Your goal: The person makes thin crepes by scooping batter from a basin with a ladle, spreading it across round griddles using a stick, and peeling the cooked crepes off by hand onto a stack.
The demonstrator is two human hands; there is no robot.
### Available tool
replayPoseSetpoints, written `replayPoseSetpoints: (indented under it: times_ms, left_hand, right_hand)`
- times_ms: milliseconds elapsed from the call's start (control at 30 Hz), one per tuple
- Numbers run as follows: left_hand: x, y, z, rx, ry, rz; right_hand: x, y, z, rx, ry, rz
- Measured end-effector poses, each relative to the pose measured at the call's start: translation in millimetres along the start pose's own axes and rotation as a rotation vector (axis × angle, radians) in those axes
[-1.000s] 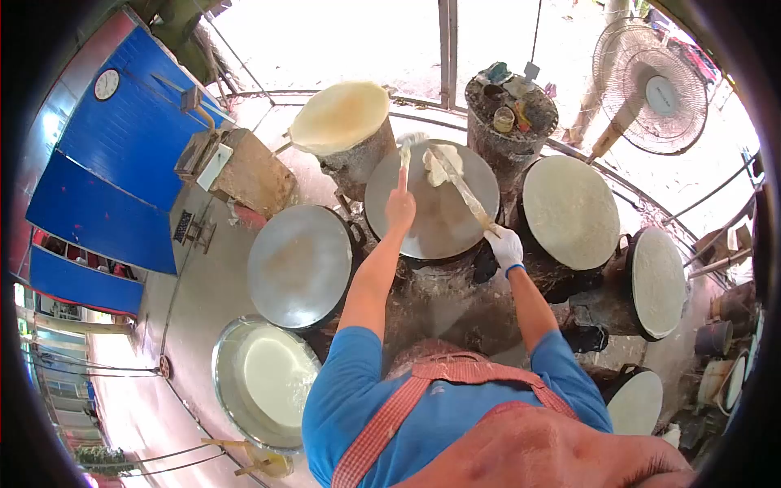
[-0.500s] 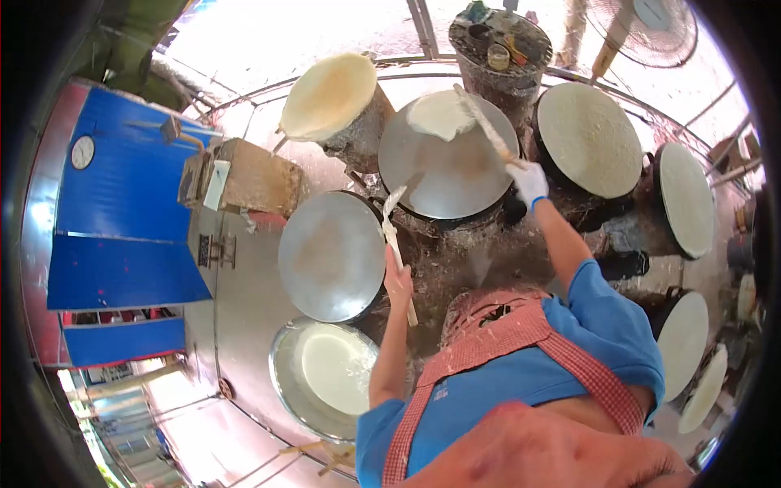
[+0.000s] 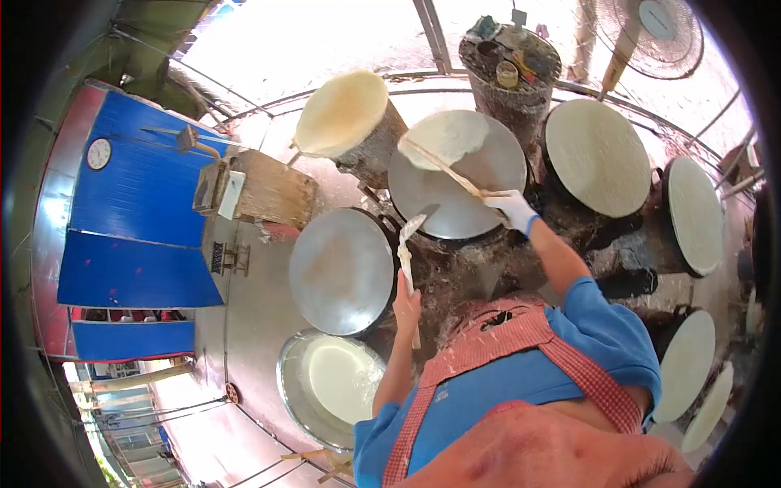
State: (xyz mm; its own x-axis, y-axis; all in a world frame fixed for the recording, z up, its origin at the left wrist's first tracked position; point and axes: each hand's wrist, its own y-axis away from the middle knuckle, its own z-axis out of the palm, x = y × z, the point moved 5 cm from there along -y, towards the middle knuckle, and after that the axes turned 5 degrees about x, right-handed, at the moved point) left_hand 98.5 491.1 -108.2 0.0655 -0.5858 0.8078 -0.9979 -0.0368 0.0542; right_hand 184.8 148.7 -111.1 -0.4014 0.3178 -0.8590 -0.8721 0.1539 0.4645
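Note:
My right hand (image 3: 516,211), in a white glove, is closed round the end of a long wooden spreader (image 3: 446,168). The spreader's far end lies on pale batter (image 3: 443,138) covering the back part of a round griddle (image 3: 455,213). Bare metal shows on the front part. In my bare left hand (image 3: 407,309) is a long-handled ladle (image 3: 406,254), closed in the fingers. Its batter-coated head is up, near the griddle's front left edge. Left of that hand is a second round griddle (image 3: 342,272) with a bare grey surface.
A metal basin (image 3: 286,370) of batter stands at the lower left. Behind the griddles, a thin round sheet (image 3: 342,114) lies over a drum. More batter-covered griddles (image 3: 598,159) line the right. A small drum (image 3: 512,93) at the back carries jars; a fan (image 3: 651,37) stands beside it.
The spreader's far end has swept left across the griddle, and the batter patch is now wider and thinner. My left hand still holds the ladle in nearly the same place.

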Motion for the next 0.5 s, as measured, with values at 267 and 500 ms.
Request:
replayPoseSetpoints:
  times_ms: [267, 500]
  left_hand:
    - [45, 13, 2, 0.033, 0.193, -0.309]
    - [40, 77, 9, 0.035, 0.452, -0.615]
  right_hand:
    - [-44, -16, -28, -0.094, 0.058, 0.118]
    - [-92, -59, -85, -0.152, 0.162, -0.034]
